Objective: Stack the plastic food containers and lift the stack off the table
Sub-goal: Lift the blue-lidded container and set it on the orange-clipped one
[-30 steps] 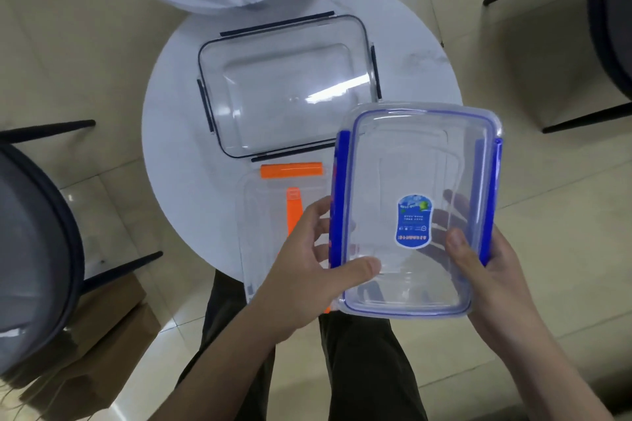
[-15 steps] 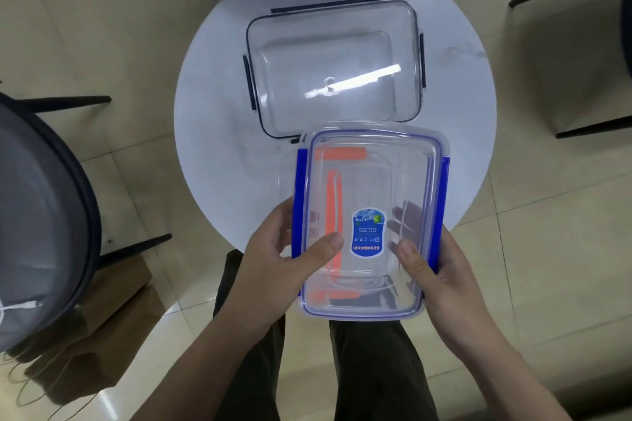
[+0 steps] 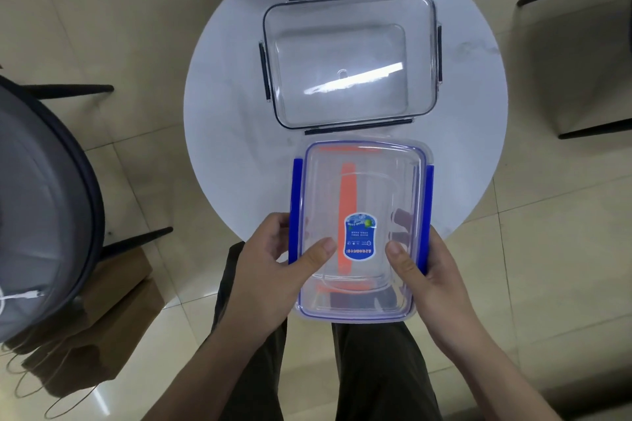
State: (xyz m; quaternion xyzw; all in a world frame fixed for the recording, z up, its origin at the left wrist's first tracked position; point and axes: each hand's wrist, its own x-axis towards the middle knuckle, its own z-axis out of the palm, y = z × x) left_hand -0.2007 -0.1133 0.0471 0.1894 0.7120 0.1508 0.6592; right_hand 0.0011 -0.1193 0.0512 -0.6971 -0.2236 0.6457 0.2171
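Three containers in play on a round white table: blue box held directly above orange box, black-clipped box sitting apart at the far side. Orange clips visible through the clear blue-trimmed lid, near edge overhanging the table toward the lap. Whether already resting on the orange box or just above it, impossible to tell.

Left hand clamped on the left blue clip, thumb pressed flat on the lid, fingers curled under. Right hand mirroring it on the right clip, thumb beside the blue label, fingertips showing through the plastic beneath. Neither hand spread; both gripping the blue box.

Likely step: seating the blue box squarely on the orange one, first layer of the stack. Edges look nearly aligned, orange strip running slightly left of centre. Next move probably calling for a gentle lowering, a check that corners match, then release. After that, either this pair onto the larger black-clipped box or the reverse; larger at the bottom seeming the steadier order before any lift.

Around the table: grey chair at left, brown paper bag on the tiled floor, dark chair legs at right.
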